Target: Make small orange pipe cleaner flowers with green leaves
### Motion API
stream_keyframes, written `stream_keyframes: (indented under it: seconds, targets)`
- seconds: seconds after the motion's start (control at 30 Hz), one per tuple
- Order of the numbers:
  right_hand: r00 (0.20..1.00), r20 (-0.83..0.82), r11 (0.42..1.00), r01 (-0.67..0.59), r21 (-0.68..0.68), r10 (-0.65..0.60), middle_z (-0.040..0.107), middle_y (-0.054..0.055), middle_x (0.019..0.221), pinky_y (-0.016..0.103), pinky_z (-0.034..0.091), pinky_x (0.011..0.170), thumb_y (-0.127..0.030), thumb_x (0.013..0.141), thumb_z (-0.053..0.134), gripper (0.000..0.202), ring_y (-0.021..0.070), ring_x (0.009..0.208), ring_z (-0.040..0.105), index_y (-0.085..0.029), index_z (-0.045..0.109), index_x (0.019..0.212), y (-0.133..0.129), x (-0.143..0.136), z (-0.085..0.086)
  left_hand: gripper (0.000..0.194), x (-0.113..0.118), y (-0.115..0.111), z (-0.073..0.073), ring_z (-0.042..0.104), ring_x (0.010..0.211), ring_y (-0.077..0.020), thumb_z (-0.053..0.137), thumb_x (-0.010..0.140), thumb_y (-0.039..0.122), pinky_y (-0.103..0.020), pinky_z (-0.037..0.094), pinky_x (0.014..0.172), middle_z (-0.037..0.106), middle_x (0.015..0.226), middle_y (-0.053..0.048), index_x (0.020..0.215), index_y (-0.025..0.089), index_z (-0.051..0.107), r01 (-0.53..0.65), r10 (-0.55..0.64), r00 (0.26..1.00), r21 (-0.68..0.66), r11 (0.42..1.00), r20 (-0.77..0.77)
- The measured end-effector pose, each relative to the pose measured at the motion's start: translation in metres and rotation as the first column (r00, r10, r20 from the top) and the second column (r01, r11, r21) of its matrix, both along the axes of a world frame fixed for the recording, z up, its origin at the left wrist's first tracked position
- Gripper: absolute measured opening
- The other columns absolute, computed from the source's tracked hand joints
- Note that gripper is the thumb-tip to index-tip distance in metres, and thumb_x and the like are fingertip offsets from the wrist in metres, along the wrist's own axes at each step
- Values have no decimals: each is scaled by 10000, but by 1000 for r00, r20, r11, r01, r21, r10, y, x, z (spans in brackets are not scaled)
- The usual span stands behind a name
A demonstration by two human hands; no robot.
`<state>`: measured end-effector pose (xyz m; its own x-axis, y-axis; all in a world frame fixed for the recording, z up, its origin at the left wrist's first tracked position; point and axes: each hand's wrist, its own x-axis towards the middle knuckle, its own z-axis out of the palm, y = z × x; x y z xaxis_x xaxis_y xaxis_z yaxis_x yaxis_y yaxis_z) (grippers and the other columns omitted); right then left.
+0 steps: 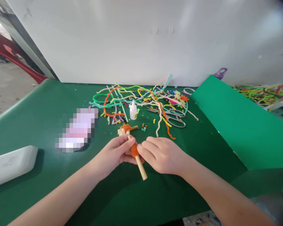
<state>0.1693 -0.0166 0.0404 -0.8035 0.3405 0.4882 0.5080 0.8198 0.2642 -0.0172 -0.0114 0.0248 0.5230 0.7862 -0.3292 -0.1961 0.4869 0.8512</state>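
Observation:
My left hand (pixel 118 150) is closed around a pale wooden stick (pixel 141 169), with the thumb pressed along its upper part. An orange pipe cleaner (pixel 134 150) is wound in a tight coil around the stick's middle. My right hand (pixel 163 154) is curled shut at the coil's right side, its fingertips pinched against the orange pipe cleaner; the pinch itself is partly hidden. Just beyond my left hand lie an orange pipe-cleaner piece (pixel 126 127) and a cream fluffy piece (pixel 121 132). A small white-capped glue bottle (pixel 133 111) stands upright behind them.
Loose coloured pipe cleaners (pixel 113 100) spread along the back, with scissors (pixel 174 116) among them. A green board (pixel 245 125) lies at right. A blurred-out object (pixel 77 128) and a white case (pixel 14 164) are at left. A white panel (pixel 141 44) closes off the table's (pixel 49 188) back.

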Motion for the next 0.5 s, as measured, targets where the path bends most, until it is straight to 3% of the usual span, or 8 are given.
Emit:
stream_keyframes:
  seconds: [0.2, 0.5]
  targets:
    - [999, 27, 999, -18, -40, 19, 498, 8, 627, 285, 311, 481, -153, 910, 425, 204, 140, 586, 446, -130, 566, 764, -4, 0, 4, 226, -1, 0, 2, 648, 581, -141, 479, 901, 345, -209, 493, 508, 591, 647, -10, 803, 142, 486, 119, -120, 990, 23, 993, 70]
    - [998, 17, 984, -51, -172, 55, 513, 7, 661, 272, 337, 538, -118, 929, 374, 249, 128, 614, 448, -146, 537, 742, -6, 2, 7, 205, 0, -4, 2, 627, 523, -130, 463, 909, 333, -124, 297, 380, 537, 595, 7, 824, 147, 475, 175, -167, 976, -46, 983, 141]
